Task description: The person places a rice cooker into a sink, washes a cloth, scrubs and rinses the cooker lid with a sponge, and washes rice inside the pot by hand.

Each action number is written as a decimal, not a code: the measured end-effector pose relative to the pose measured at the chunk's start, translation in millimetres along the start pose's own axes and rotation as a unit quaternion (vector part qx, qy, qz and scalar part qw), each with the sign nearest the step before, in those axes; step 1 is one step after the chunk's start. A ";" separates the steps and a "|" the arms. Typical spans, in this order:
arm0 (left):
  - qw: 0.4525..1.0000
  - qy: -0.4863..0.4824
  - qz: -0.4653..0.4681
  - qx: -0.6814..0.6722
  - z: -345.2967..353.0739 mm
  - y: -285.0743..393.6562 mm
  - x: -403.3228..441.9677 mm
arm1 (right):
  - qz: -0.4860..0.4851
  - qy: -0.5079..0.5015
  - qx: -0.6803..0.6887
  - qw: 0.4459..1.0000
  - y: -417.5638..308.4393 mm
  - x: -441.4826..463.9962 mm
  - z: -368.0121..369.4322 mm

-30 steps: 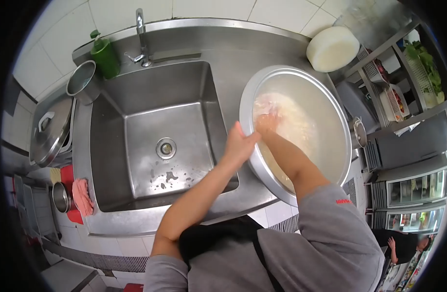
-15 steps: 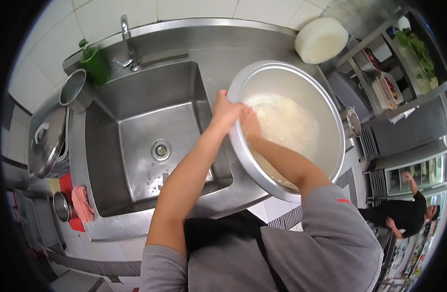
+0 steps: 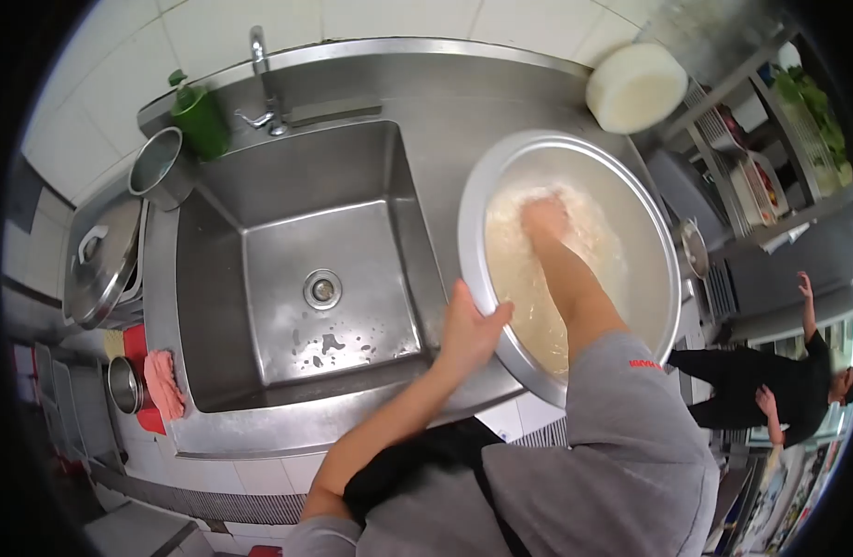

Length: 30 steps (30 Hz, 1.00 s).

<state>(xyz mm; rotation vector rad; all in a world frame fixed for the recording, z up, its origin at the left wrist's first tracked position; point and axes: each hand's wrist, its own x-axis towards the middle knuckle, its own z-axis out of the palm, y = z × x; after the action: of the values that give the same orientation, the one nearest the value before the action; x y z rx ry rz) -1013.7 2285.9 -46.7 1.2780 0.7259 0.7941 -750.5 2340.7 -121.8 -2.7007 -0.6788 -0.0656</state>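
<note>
A large round metal pot (image 3: 663, 278) with a wide rim rests tilted on the steel counter, to the right of the sink. Inside it is cloudy whitish water (image 3: 519, 288) with what looks like pale rice at the bottom. My left hand (image 3: 473, 330) grips the pot's near left rim, thumb over the edge. My right hand (image 3: 545, 218) reaches into the pot, down in the cloudy water near the far side. Its fingers are hidden by the liquid and blurred.
The steel sink (image 3: 315, 241) with a tap (image 3: 268, 93) lies to the left. Around it are a green pump bottle (image 3: 199, 121), a metal container (image 3: 160, 170), a lidded pot (image 3: 106, 265) and a pink cloth (image 3: 164, 383). A white round block (image 3: 636, 88) sits behind; a person (image 3: 770, 381) stands at right.
My left hand has slid along the rim towards me. My right hand has moved from the pot's left inner wall to the far middle, into the water. The person at right has shifted.
</note>
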 end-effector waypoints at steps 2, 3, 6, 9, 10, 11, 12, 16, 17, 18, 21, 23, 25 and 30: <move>0.999 -0.025 -0.017 -0.011 -2.2 -1.6 -8.5 | 0.044 -0.069 -0.196 0.977 5.2 -2.8 -2.0; 0.998 -0.040 -0.037 -0.016 -4.4 6.6 -6.3 | 0.047 -0.076 -0.204 0.975 16.4 0.0 4.5; 0.999 -0.033 -0.034 -0.012 -3.2 3.8 -2.8 | -0.245 -0.146 -0.338 0.897 34.5 11.8 33.1; 1.000 -0.008 -0.017 -0.015 2.7 4.4 0.8 | -0.270 -0.076 -0.189 0.941 31.2 -40.4 38.9; 0.999 -0.005 -0.026 -0.019 2.5 5.2 -2.1 | -0.380 0.052 -0.222 0.897 50.1 -60.3 53.9; 0.999 -0.013 -0.027 -0.033 1.4 7.8 -2.1 | -0.480 0.179 -0.248 0.822 64.9 -71.6 69.9; 0.999 -0.017 -0.025 -0.035 1.9 7.6 -2.6 | -0.477 0.182 -0.251 0.822 61.8 -81.0 64.5; 0.999 0.000 -0.009 -0.053 6.3 -2.4 -4.6 | -0.347 -0.139 -0.209 0.904 5.0 -107.8 -17.7; 0.999 0.010 0.001 -0.045 6.8 -5.7 -8.3 | -0.235 -0.170 -0.140 0.947 -0.5 -95.5 -11.7; 0.999 0.009 -0.006 -0.041 7.1 -5.1 -11.6 | -0.115 -0.197 -0.068 0.971 -2.8 -85.2 -4.6; 0.996 0.008 -0.027 -0.082 7.9 1.5 -12.7 | -0.155 -0.200 -0.128 0.959 4.4 -42.9 25.9; 0.997 0.009 0.000 -0.081 9.2 -3.7 -17.1 | -0.217 -0.118 -0.183 0.952 1.6 -33.8 27.8; 0.998 -0.010 -0.034 -0.053 5.2 2.6 -22.7 | -0.267 -0.039 -0.240 0.932 1.9 -32.1 21.4; 0.992 -0.065 -0.106 -0.011 -6.2 15.0 -9.1 | -0.085 -0.105 -0.112 0.985 -13.6 -13.4 25.9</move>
<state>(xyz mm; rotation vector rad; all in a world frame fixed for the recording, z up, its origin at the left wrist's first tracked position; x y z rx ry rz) -1025.4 2283.1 -32.5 1.1980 0.7303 0.5406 -769.7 2354.9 -143.3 -2.8829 -1.0205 0.1085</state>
